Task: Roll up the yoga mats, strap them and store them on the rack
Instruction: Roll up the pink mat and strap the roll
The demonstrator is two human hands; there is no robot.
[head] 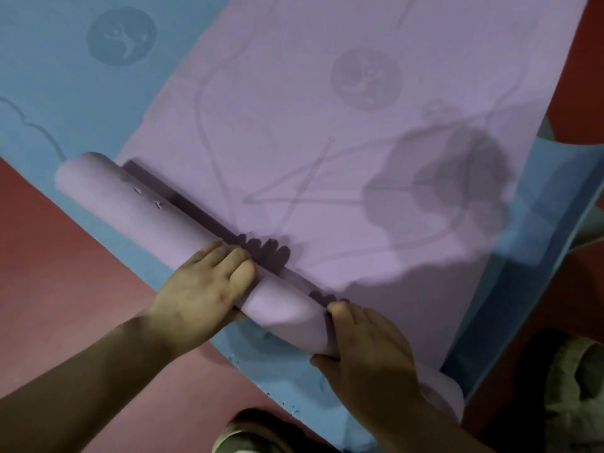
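Red floor (65,273) carries a blue mat (49,76), laid flat on a diagonal, right edge folded up. Purple mat (294,125) sits on the blue one. Shoe (242,434) on the floor just beside the blue mat's near end.

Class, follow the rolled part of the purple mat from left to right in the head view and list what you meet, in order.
roll's bare left end → left hand → bare stretch of roll → right hand → roll's right end
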